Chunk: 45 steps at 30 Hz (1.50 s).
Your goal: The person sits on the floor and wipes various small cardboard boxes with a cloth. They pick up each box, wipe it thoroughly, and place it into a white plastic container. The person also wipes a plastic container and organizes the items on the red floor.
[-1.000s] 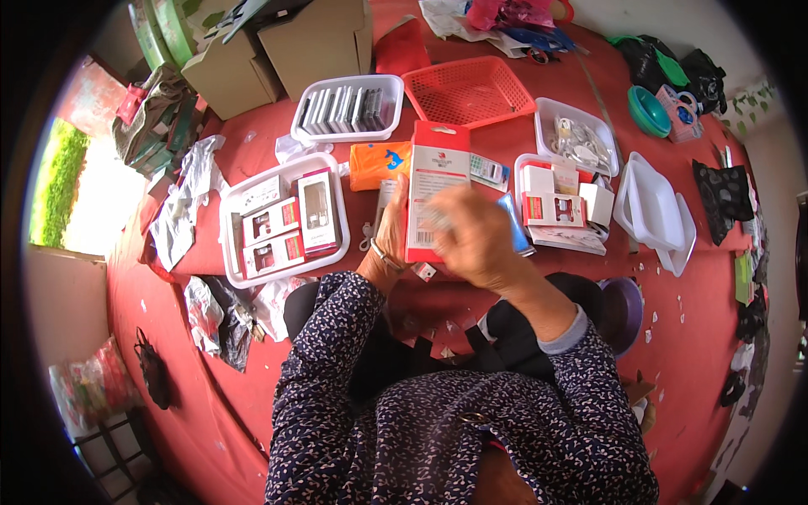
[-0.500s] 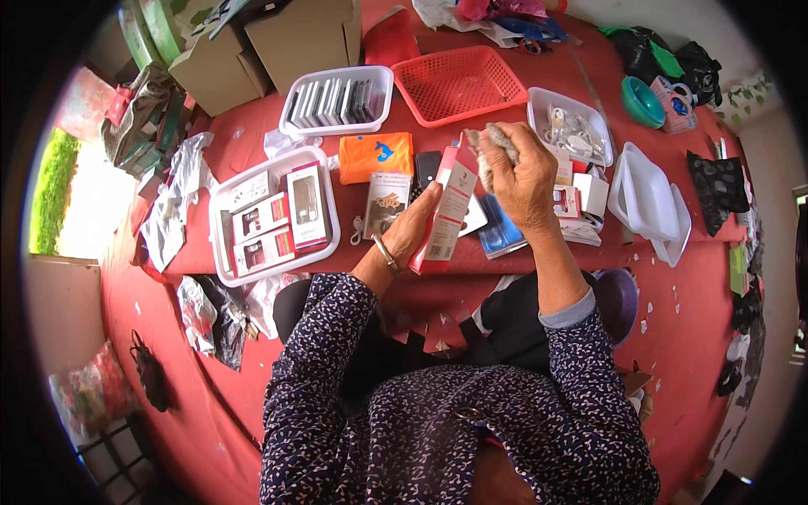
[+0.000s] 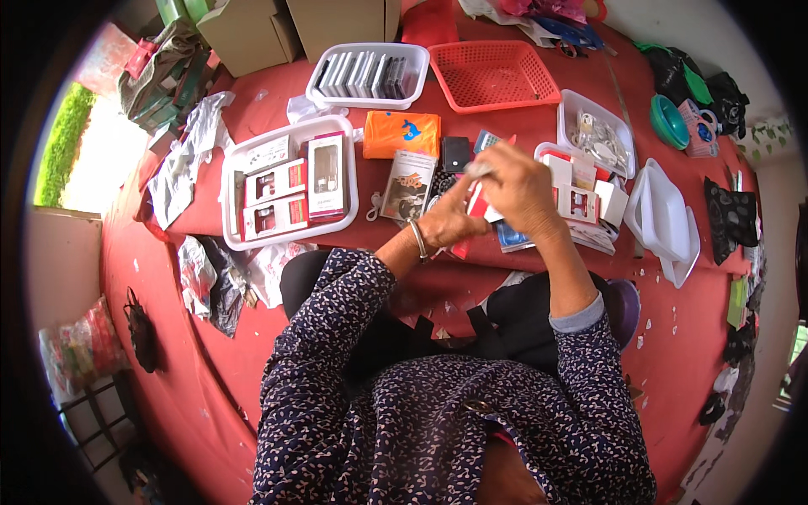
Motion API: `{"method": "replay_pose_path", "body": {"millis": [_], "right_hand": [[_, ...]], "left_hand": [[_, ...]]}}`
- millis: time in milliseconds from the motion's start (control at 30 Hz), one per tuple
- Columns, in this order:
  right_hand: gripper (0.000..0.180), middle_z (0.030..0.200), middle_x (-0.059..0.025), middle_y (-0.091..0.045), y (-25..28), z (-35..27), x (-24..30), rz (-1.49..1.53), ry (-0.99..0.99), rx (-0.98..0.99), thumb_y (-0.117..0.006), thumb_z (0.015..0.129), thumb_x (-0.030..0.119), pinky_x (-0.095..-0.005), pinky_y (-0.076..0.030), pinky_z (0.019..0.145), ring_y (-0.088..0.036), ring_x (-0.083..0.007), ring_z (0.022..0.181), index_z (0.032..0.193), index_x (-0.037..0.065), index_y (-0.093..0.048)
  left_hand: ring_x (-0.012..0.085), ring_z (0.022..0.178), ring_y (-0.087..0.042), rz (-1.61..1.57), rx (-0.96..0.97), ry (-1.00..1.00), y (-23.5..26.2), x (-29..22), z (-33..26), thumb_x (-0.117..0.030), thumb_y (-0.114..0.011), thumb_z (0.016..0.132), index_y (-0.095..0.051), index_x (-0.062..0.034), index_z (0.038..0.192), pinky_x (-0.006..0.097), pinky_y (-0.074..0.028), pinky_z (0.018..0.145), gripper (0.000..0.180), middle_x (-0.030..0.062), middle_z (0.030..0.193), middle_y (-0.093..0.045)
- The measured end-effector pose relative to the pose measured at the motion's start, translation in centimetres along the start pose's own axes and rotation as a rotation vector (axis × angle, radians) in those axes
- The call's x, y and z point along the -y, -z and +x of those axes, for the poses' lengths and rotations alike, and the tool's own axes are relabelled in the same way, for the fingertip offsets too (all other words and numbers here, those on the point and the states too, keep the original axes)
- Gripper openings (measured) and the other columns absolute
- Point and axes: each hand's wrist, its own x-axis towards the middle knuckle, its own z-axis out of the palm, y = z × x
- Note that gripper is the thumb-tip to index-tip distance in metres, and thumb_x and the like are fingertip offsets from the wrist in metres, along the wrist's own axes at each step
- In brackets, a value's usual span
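**Two hands closed on one red-and-white carton above the table edge**

Two hands meet over the near edge of the red table, both gripping a small red-and-white carton. The left hand, with a metal bangle at the wrist, holds the carton from below and from the left, fingers curled narrow about it. The right hand covers the carton's top and right side, fingertips pinched at its upper end; most of the carton is hidden beneath this hand. What the fingertips pinch there cannot be made out.

To the left of the hands, a white tray holds several red-and-white packs lying flat. Just beside the left hand lies a printed card pack, and beyond it an orange pouch and a small black case. Further back stand a white bin of dark flat items and a red mesh basket. To the right of the hands, a white tray of small cartons sits close by, with a stack of white lids just beside it.
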Motion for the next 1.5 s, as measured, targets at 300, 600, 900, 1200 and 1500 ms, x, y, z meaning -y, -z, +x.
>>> {"method": "replay_pose_path", "body": {"millis": [300, 600, 900, 1200, 1500], "right_hand": [[0.007, 0.075, -0.01, -0.063, 3.8, -0.3, -4.8, 0.549, -0.52, -0.498, -0.056, 0.081, 0.008, -0.0242, -0.045, 0.046, -0.055, -0.0138, 0.05, 0.081, 0.001, -0.057], [0.022, 0.07, 0.003, -0.055, -0.7, -0.3, -4.9, 1.009, -0.775, -0.416, -0.056, 0.086, 0.025, -0.0172, -0.037, 0.052, -0.046, -0.0038, 0.059, 0.089, 0.003, -0.061], [0.022, 0.062, 0.005, -0.045, -3.1, -2.9, -1.3, 0.82, -0.735, 0.099, -0.05, 0.089, 0.022, -0.0198, -0.029, 0.044, -0.038, -0.0019, 0.052, 0.087, 0.002, -0.057], [0.02, 0.065, 0.0028, -0.053, -3.5, -2.0, -2.7, 0.904, -0.739, 0.201, -0.053, 0.086, 0.02, -0.0178, -0.035, 0.048, -0.044, -0.0021, 0.053, 0.084, 0.001, -0.06], [0.022, 0.058, -0.0021, -0.051, -2.9, -2.2, -2.8, 0.629, -0.505, 0.201, -0.055, 0.084, 0.021, -0.0251, -0.037, 0.044, -0.047, -0.0071, 0.048, 0.077, 0.0, -0.057]], "left_hand": [[0.0198, 0.093, -0.054, -0.429, -0.051, 0.061, 1.4, 1.1, 0.0, 0.007, -0.054, 0.065, -0.027, -0.0039, 0.133, 0.03, -0.046, 0.081, 0.074, 0.0102, 0.108, -0.052], [0.0252, 0.099, -0.056, -0.616, -0.052, -0.002, 1.7, 0.7, 0.2, -0.017, -0.053, 0.085, -0.043, -0.001, 0.12, 0.038, -0.048, 0.082, 0.039, 0.014, 0.11, -0.055], [0.0269, 0.095, -0.055, -0.698, -0.48, -0.257, 3.1, -0.6, 0.0, -0.02, -0.052, 0.08, -0.042, -0.0021, 0.116, 0.042, -0.047, 0.08, 0.042, 0.0148, 0.106, -0.053], [0.0288, 0.088, -0.056, -0.806, -0.809, -0.513, 9.2, -2.6, -2.9, -0.021, -0.054, 0.074, -0.044, -0.001, 0.111, 0.045, -0.048, 0.075, 0.043, 0.0149, 0.098, -0.054], [0.0292, 0.084, -0.056, -0.497, -1.742, -0.149, 22.2, -1.4, -11.4, -0.031, -0.065, 0.074, -0.019, -0.0122, 0.121, 0.045, -0.048, 0.066, 0.068, 0.0183, 0.108, -0.047]]}}
